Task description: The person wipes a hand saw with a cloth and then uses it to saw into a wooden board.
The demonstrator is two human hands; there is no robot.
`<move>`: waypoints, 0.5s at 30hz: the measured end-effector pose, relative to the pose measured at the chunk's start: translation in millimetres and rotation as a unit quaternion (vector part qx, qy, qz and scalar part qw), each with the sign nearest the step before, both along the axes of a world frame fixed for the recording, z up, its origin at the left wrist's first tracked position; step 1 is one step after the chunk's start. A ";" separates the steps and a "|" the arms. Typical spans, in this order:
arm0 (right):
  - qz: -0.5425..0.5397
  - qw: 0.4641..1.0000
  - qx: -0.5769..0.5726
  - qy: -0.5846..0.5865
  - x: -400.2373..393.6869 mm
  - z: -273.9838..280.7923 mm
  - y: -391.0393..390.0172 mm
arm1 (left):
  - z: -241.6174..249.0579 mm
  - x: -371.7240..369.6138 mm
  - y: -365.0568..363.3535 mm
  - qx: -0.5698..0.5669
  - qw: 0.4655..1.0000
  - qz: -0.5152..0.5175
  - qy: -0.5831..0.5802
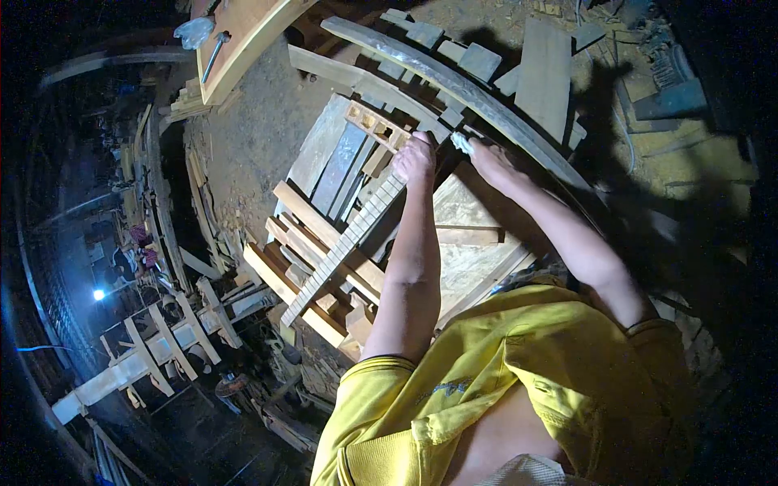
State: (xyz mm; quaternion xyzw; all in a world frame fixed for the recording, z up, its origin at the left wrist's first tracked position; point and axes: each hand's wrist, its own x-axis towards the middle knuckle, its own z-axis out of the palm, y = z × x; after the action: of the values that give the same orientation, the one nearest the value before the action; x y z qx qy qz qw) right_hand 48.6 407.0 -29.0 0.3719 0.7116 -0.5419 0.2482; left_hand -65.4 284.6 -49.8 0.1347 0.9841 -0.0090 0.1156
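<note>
My left hand (415, 156) is closed around the upper end of a long narrow wooden strip (344, 245), its face crossed by many evenly spaced lines. The strip slants down to the left, over several wooden pieces. Beside my left knuckles is a wooden piece with squarish openings (374, 123); whether it joins the strip is hidden by the hand. To the right, my right hand (490, 164) has its fingers closed on a small whitish piece (462, 143), perhaps folded cloth or paper. It lies close to the left hand, apart from it.
Loose timber pieces (324, 215) lie under the strip. A long curved beam (454, 85) arcs beyond my hands. At the upper left, a wooden tabletop (243, 40) bears a bolt-like metal tool (214, 57) and a clear plastic bag (194, 33). Wood scraps line the left.
</note>
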 end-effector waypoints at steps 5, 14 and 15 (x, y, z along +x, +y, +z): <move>0.155 0.985 0.061 0.035 45.7 5.1 9.8 | 5.2 1.3 3.8 0.025 0.999 0.033 -0.031; 0.056 0.997 0.027 0.041 -0.7 -35.9 0.2 | -21.6 -3.2 -5.7 0.018 1.000 0.005 0.021; 0.115 0.978 0.169 0.036 -2.0 -56.6 -6.7 | -29.5 -5.6 -9.5 0.023 0.999 -0.014 0.026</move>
State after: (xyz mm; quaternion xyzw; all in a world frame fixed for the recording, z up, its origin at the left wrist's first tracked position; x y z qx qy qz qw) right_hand 46.6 400.3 -85.5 0.3050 0.8392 -0.3947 0.2167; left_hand -71.0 275.0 -79.3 0.1506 0.9847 0.0091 0.0871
